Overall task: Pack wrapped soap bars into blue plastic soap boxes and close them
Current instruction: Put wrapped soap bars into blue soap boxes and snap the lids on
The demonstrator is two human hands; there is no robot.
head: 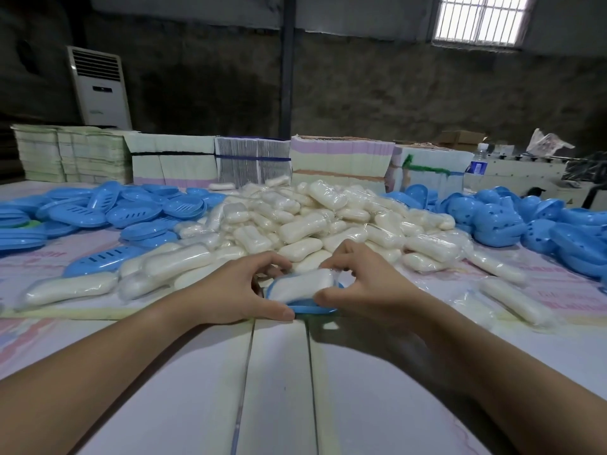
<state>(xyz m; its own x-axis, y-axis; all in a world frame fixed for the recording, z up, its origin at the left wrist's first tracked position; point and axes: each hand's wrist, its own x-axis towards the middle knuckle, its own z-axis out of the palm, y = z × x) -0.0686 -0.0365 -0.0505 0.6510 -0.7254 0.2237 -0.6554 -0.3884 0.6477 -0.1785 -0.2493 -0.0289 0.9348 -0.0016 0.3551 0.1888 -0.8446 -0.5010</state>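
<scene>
A pale desk (279,389) fills a dim storeroom. Near its middle, the left hand (236,290) and right hand (358,287) pinch one blue soap box (310,308) holding one clear-wrapped white soap bar (302,285). Beyond lies a soap pile (328,218), too many to count.

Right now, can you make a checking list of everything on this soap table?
Surface: table covered with pale sheets.
Job's things: wrapped soap bar sits in an open blue soap box; soap pile behind.
Clutter: blue lids left, box halves right, water bottle.
Grips: left hand and right hand both hold the box.
Cables: nothing seen.
Surroundings: stacked cartons, air conditioner, barred window.
</scene>
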